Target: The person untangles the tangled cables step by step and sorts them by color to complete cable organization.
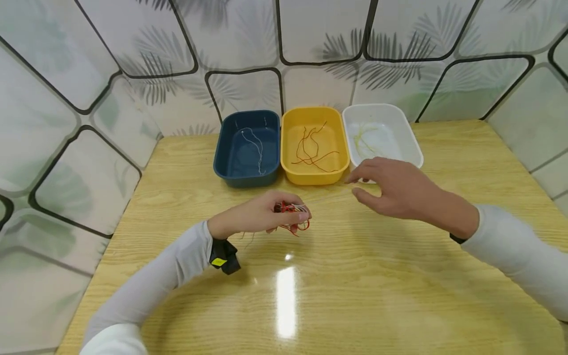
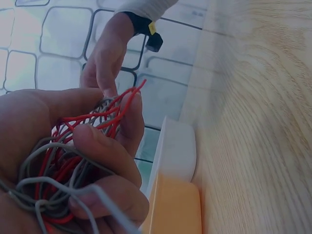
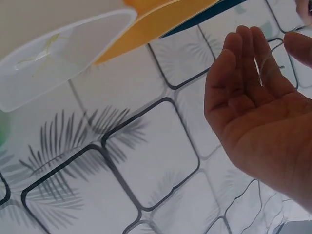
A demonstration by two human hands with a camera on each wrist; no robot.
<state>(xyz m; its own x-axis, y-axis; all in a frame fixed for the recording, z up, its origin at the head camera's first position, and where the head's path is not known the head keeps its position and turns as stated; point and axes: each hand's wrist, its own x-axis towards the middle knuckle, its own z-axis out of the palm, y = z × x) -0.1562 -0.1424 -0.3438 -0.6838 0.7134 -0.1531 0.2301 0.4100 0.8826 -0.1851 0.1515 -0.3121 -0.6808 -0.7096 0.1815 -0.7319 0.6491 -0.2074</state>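
My left hand [image 1: 266, 212] grips a tangled bundle of red and grey-white strings [image 2: 63, 161], its fingers curled round it over the table. Red ends stick out past the fingertips, and a few thin strands hang below the hand. From the bundle a thin pale string runs right to my right hand [image 1: 395, 190], which is raised just in front of the white bin [image 1: 410, 143]. In the right wrist view this white string [image 3: 259, 73] loops between the thumb and the bent fingers.
A dark blue bin [image 1: 226, 170] with a white string [image 1: 259, 148] inside stands left of a yellow bin [image 1: 306, 180] holding orange-red strings [image 1: 306, 153]. Yellowish strings [image 1: 364, 140] lie in the white bin. The bins line the wooden table's [image 1: 355, 296] back edge, before a patterned wall [image 1: 248, 39].
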